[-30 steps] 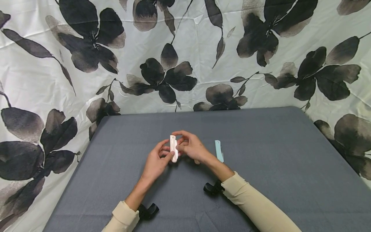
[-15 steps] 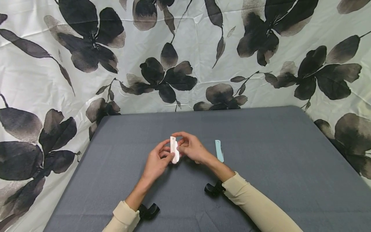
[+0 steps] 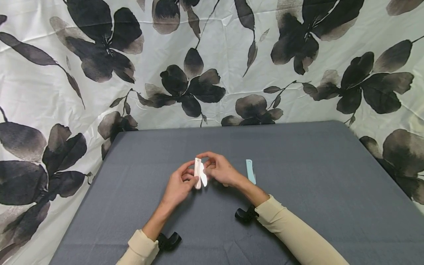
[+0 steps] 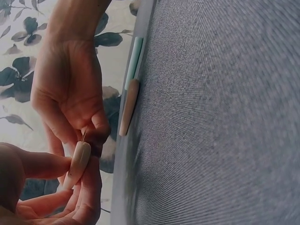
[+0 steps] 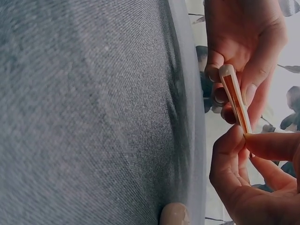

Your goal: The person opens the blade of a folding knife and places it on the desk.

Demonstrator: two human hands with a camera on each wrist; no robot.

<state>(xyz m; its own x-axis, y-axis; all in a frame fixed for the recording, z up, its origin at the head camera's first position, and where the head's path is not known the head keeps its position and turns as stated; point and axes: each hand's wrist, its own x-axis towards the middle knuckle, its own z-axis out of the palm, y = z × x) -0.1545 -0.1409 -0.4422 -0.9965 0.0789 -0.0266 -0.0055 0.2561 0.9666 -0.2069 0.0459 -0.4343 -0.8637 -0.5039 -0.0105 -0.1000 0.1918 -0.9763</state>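
A pale pink folding knife (image 3: pixel 197 174) is held up over the grey table, its blade (image 3: pixel 203 176) swung partly out of the handle. My left hand (image 3: pixel 177 187) grips the handle between thumb and fingers. From the other side my right hand (image 3: pixel 221 170) pinches the blade with thumb and fingers. The right wrist view looks into the slot of the handle (image 5: pixel 233 91), orange inside. In the left wrist view the handle's rounded back (image 4: pixel 78 164) shows between both hands' fingers.
On the grey table (image 3: pixel 298 165) lies a light blue folding knife (image 3: pixel 250 171), right of the hands. A tan handle (image 4: pixel 130 107) lies near it, mostly hidden by my right wrist in the head view. Behind the table hangs a floral cloth (image 3: pixel 232 55).
The blade has swung out of the pink handle to the right; a second ago it lay folded. Both hands stay nearly in place, with the knife slightly lower in view.
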